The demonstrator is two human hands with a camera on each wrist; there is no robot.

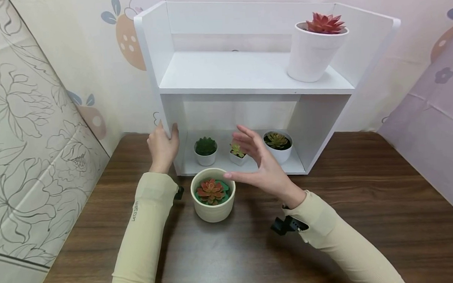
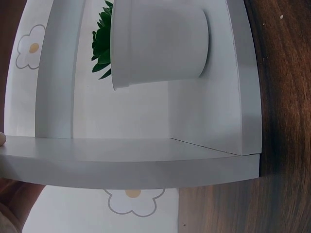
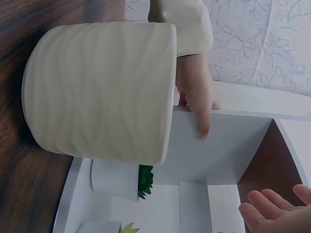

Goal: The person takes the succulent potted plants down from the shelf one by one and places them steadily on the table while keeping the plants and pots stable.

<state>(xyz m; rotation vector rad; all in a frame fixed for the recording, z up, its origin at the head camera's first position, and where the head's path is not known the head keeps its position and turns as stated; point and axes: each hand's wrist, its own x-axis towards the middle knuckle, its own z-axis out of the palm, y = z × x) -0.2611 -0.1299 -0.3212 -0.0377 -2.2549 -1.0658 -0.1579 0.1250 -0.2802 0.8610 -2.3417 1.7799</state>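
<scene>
Looking like a home corner dressed up as a staged setup, not a shop or workshop. A dark wood-grain tabletop [image 1: 364, 220] is sitting against walls hung with patterned cloth or paper: cartoon strawberry and flower prints on the back sheet [image 1: 96, 46], line-drawn flowers on the left sheet [image 1: 27, 136], a lilac sheet [image 1: 431, 109] on the right. A small white two-tier desktop shelf [image 1: 246, 70] is standing on the table, holding decorative succulents in little pots: a red one in a tall white pot [image 1: 313, 51] up top, three small ones [image 1: 242, 151] below. A cream ribbed pot [image 1: 213, 204] with a red succulent is sitting in front. Domestic decor only; no tools or equipment showing.
</scene>
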